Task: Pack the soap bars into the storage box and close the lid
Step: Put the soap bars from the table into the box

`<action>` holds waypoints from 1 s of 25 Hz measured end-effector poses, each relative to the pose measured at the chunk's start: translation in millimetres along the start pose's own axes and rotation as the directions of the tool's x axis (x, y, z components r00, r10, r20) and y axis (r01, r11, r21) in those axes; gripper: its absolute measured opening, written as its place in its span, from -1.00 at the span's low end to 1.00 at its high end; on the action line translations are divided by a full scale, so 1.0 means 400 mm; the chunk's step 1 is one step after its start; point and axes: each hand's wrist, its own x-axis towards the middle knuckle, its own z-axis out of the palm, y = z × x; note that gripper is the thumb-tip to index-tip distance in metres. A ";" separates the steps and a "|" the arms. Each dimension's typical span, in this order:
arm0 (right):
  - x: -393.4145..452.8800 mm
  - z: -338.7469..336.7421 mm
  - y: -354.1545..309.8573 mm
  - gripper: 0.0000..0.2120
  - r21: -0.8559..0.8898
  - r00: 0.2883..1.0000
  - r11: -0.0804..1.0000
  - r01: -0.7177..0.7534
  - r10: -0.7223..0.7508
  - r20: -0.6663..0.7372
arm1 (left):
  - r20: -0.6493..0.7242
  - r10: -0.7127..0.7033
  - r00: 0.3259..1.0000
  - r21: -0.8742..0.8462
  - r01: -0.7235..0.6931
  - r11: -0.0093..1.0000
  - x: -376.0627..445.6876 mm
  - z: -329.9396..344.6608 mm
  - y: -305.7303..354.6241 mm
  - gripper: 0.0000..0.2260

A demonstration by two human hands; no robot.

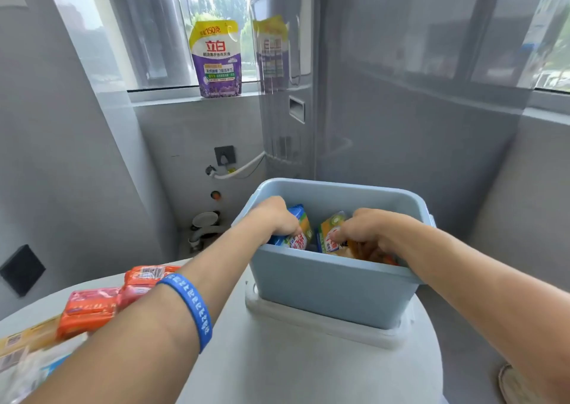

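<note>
Soap was the matter in hand, and most of what remained unpacked lay on the near left of the table (277,372): orange bars (89,308) in a stack, their long sides running left to right, part-covered by the person's left forearm. Both hands were down inside the blue box (333,292), which stood toward the far right of the table on a whitish tray-like piece (324,326), possibly its lid, though I could not be sure. The left hand (277,218) was curled around a blue-and-yellow bar (300,230) standing on end against the left wall of the box; the right hand (367,227) was closed over a yellow-green bar (331,234) just beside it, also upright. So the bars still to be fetched lay behind and to the left of the left hand, well apart from the right one, and the left arm seemed the natural one to reach back for them. The near wall hid the floor of the box, so the room left inside could not be judged. More packets (21,351) at the near left edge were blurred and cut off by the frame, and a blue wristband (191,308) circled the left forearm.
</note>
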 end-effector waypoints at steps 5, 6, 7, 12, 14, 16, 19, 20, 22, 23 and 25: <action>-0.001 0.012 -0.004 -0.73 -0.077 0.999 0.997 0.008 -0.005 0.036 | 0.021 0.036 0.999 0.216 -0.040 0.976 0.001 -0.005 0.006 -0.84; -0.003 0.014 0.000 -0.74 -0.207 0.999 0.978 0.031 -0.029 0.013 | 0.012 0.056 0.998 0.282 -0.057 0.958 -0.001 -0.001 0.007 -0.87; -0.006 0.015 0.001 -0.76 -0.359 0.998 0.932 0.052 -0.063 -0.020 | -0.002 0.087 0.996 0.351 -0.081 0.933 -0.006 0.005 0.008 -0.89; -0.012 0.010 -0.001 -0.80 -0.550 0.995 0.833 0.066 -0.094 -0.024 | -0.119 0.336 0.934 0.566 -0.214 0.796 -0.034 0.005 0.015 -0.79; -0.006 0.014 0.002 -0.87 -0.605 0.995 0.792 0.086 -0.093 0.019 | -0.067 0.317 0.946 0.584 -0.220 0.781 -0.035 0.002 0.014 -0.68; -0.001 0.022 0.005 -0.87 -0.661 0.992 0.740 0.125 -0.102 0.073 | -0.008 0.228 0.974 0.605 -0.176 0.777 -0.030 0.005 0.008 -0.66; 0.019 0.022 0.013 -0.76 -0.688 0.986 0.706 0.168 -0.121 0.116 | -0.011 0.191 0.982 0.616 -0.144 0.775 -0.026 0.010 0.002 -0.71; 0.021 0.022 0.013 -0.70 -0.691 0.984 0.700 0.178 -0.126 0.127 | -0.034 0.209 0.977 0.612 -0.145 0.777 -0.029 0.009 0.002 -0.72; 0.022 0.018 0.011 -0.61 -0.666 0.977 0.715 0.214 -0.168 0.133 | -0.129 0.282 0.951 0.548 -0.169 0.819 -0.041 0.005 0.006 -0.75; 0.016 0.015 0.008 -0.59 -0.640 0.970 0.731 0.238 -0.217 0.112 | -0.201 0.333 0.921 0.474 -0.206 0.856 -0.050 -0.001 0.005 -0.78; -0.007 0.002 -0.015 -0.59 -0.590 0.935 0.749 0.301 -0.352 0.030 | -0.357 0.423 0.833 0.276 -0.338 0.900 -0.089 -0.024 -0.016 -0.82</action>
